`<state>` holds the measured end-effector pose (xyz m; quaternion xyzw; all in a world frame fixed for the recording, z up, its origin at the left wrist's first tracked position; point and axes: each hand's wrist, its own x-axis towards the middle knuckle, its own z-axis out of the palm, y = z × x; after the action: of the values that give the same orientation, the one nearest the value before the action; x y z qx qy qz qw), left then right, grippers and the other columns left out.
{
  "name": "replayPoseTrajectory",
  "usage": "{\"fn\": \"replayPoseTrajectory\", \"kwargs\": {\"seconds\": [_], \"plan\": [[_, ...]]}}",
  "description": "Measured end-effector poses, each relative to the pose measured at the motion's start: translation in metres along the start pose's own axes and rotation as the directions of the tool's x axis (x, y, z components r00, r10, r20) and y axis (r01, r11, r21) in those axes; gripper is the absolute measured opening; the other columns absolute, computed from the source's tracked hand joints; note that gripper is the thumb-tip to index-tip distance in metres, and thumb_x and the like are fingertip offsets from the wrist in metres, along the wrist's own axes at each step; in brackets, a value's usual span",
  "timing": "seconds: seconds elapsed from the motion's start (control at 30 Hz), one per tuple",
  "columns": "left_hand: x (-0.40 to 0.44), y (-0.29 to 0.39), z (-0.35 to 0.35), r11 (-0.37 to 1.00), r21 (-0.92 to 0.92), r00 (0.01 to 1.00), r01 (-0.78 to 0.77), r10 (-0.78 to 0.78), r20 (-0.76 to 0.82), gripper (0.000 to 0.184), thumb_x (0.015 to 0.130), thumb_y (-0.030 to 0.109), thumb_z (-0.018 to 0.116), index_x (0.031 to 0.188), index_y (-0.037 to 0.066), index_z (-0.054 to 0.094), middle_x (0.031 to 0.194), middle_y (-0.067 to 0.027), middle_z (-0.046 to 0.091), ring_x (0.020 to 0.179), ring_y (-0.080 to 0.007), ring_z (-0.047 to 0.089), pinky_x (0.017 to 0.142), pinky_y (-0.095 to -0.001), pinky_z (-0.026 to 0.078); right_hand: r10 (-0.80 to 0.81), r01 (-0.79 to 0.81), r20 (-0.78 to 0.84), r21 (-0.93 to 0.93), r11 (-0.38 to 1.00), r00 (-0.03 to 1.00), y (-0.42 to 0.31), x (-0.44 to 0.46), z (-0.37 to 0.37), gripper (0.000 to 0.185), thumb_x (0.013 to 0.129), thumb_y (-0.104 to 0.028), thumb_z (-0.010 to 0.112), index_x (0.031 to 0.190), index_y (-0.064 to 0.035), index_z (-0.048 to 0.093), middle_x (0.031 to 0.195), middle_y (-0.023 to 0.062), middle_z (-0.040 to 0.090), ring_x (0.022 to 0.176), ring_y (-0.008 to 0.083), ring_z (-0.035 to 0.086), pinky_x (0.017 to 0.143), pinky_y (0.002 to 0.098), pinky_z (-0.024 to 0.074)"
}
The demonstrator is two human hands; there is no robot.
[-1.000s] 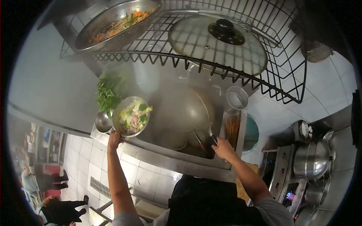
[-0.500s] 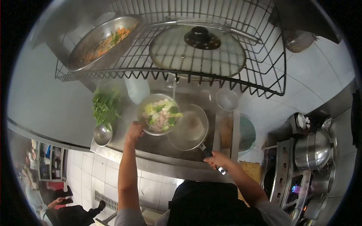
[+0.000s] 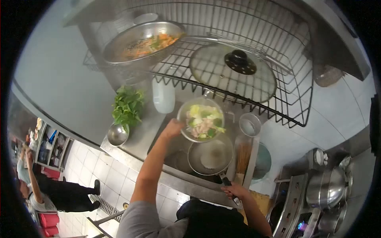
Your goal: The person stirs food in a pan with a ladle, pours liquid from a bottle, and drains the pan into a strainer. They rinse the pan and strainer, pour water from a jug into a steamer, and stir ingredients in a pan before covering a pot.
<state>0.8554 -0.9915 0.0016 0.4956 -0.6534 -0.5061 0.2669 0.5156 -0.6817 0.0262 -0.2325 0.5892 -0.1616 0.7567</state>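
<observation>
My left hand [image 3: 174, 128] grips the rim of a metal bowl [image 3: 183, 133] filled with chopped green vegetables and pale pieces [image 3: 204, 123]. The bowl is tilted, and its lower right side overlaps the far part of a frying pan [image 3: 227, 162] from my view. Whether bowl and pan touch I cannot tell. Closed around the pan's black handle [image 3: 225, 179] is my right hand [image 3: 237, 192]. A whitish patch [image 3: 212, 159] shows on the pan's bottom.
Overhead, a wire rack [image 3: 293, 107] carries a glass lid [image 3: 206, 65], a whisk [image 3: 246, 47] and a bowl of shredded vegetables [image 3: 115, 53]. Leafy greens [image 3: 127, 105] lean by a small metal bowl [image 3: 118, 135]. A bamboo brush [image 3: 242, 156] stands right of the pan. Another person [image 3: 59, 192] is at lower left.
The view has turned, shifting the surroundings. My left hand has moved the bowl from left of the pan to its far side, partly over it. My right hand keeps the handle.
</observation>
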Motion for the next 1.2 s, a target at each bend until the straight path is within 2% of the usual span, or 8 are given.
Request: {"fn": "replayPoseTrajectory", "kwargs": {"seconds": [0.07, 0.13, 0.37, 0.47, 0.63, 0.9, 1.0, 1.2], "plan": [[-0.018, 0.016, 0.007, 0.944, -0.314, 0.975, 0.1, -0.157, -0.16, 0.016, 0.082, 0.011, 0.059, 0.072, -0.002, 0.062, 0.055, -0.0035, 0.051, 0.043, -0.0133, 0.047, 0.039, -0.0294, 0.037, -0.011, 0.013, -0.038, 0.057, 0.998, 0.999, 0.01, -0.004, -0.003, 0.025, 0.085, -0.017, 0.068, 0.08, -0.0116, 0.045, 0.059, -0.0044, 0.044, 0.046, 0.0071, 0.042, 0.044, 0.0263, 0.0381], [-0.028, 0.016, 0.006, 0.976, -0.202, 0.958, 0.088, -0.138, -0.251, 0.017, 0.082, 0.01, 0.058, 0.07, -0.001, 0.06, 0.051, -0.0022, 0.047, 0.039, -0.012, 0.042, 0.036, -0.029, 0.034, -0.025, 0.025, 0.037, -0.016, 1.0, 0.999, 0.006, -0.003, 0.0, 0.027, 0.084, -0.017, 0.069, 0.078, -0.0126, 0.043, 0.06, -0.0052, 0.044, 0.047, 0.0059, 0.042, 0.044, 0.0259, 0.0384], [-0.034, 0.018, 0.011, 0.954, -0.255, 0.923, 0.156, -0.233, -0.307, 0.02, 0.083, 0.014, 0.055, 0.069, 0.0, 0.052, 0.053, -0.0029, 0.047, 0.04, -0.0116, 0.042, 0.036, -0.0285, 0.032, -0.01, 0.004, 0.053, 0.123, 0.992, 0.999, 0.012, -0.007, 0.002, 0.029, 0.085, -0.019, 0.069, 0.079, -0.0117, 0.042, 0.06, -0.0043, 0.045, 0.046, 0.0051, 0.043, 0.042, 0.0244, 0.038], [-0.027, 0.011, 0.025, 0.969, -0.197, 0.878, 0.152, -0.224, -0.422, 0.029, 0.078, 0.017, 0.058, 0.056, -0.001, 0.054, 0.049, -0.0079, 0.052, 0.041, -0.0157, 0.05, 0.038, -0.03, 0.035, -0.007, 0.002, 0.058, 0.09, 0.996, 0.998, 0.007, -0.012, 0.005, 0.028, 0.085, -0.019, 0.068, 0.078, -0.0112, 0.043, 0.061, -0.0031, 0.045, 0.046, 0.0061, 0.043, 0.043, 0.025, 0.0383], [-0.039, 0.014, 0.039, 0.888, -0.453, 0.858, 0.077, -0.29, -0.423, 0.027, 0.08, 0.018, 0.059, 0.062, -0.001, 0.055, 0.052, -0.0053, 0.052, 0.039, -0.0131, 0.047, 0.037, -0.0283, 0.035, -0.039, 0.039, 0.031, 0.009, 0.999, 0.999, 0.001, -0.012, 0.007, 0.027, 0.086, -0.02, 0.068, 0.076, -0.0101, 0.044, 0.059, -0.002, 0.045, 0.046, 0.0084, 0.044, 0.043, 0.0262, 0.039], [-0.065, 0.006, 0.005, 0.941, -0.331, 0.865, 0.068, -0.221, -0.45, 0.028, 0.086, 0.016, 0.054, 0.063, 0.0, 0.054, 0.051, -0.0036, 0.049, 0.039, -0.0114, 0.045, 0.035, -0.0254, 0.034, -0.079, 0.076, 0.076, 0.038, 0.996, 0.994, -0.021, -0.008, 0.01, 0.028, 0.086, -0.019, 0.067, 0.072, -0.0099, 0.044, 0.057, -0.0016, 0.045, 0.044, 0.0098, 0.042, 0.044, 0.0278, 0.0386], [-0.052, 0.009, 0.018, 0.947, -0.311, 0.853, 0.075, -0.222, -0.472, 0.029, 0.086, 0.016, 0.053, 0.062, -0.002, 0.054, 0.051, -0.0053, 0.051, 0.04, -0.0136, 0.047, 0.039, -0.0293, 0.036, -0.051, 0.034, 0.109, 0.148, 0.988, 0.993, -0.01, -0.002, 0.005, 0.027, 0.086, -0.021, 0.067, 0.082, -0.0051, 0.046, 0.058, -0.0012, 0.045, 0.047, 0.0097, 0.045, 0.044, 0.0275, 0.0413], [-0.033, -0.015, 0.036, 0.973, -0.226, 0.88, 0.036, -0.138, -0.454, 0.032, 0.084, 0.019, 0.055, 0.06, -0.001, 0.053, 0.05, -0.0059, 0.051, 0.041, -0.0146, 0.048, 0.041, -0.0302, 0.038, -0.043, 0.027, 0.119, 0.138, 0.99, 0.992, -0.01, -0.006, 0.007, 0.028, 0.086, -0.019, 0.067, 0.072, -0.0113, 0.044, 0.057, -0.0031, 0.044, 0.044, 0.0077, 0.041, 0.043, 0.0257, 0.036]]}}
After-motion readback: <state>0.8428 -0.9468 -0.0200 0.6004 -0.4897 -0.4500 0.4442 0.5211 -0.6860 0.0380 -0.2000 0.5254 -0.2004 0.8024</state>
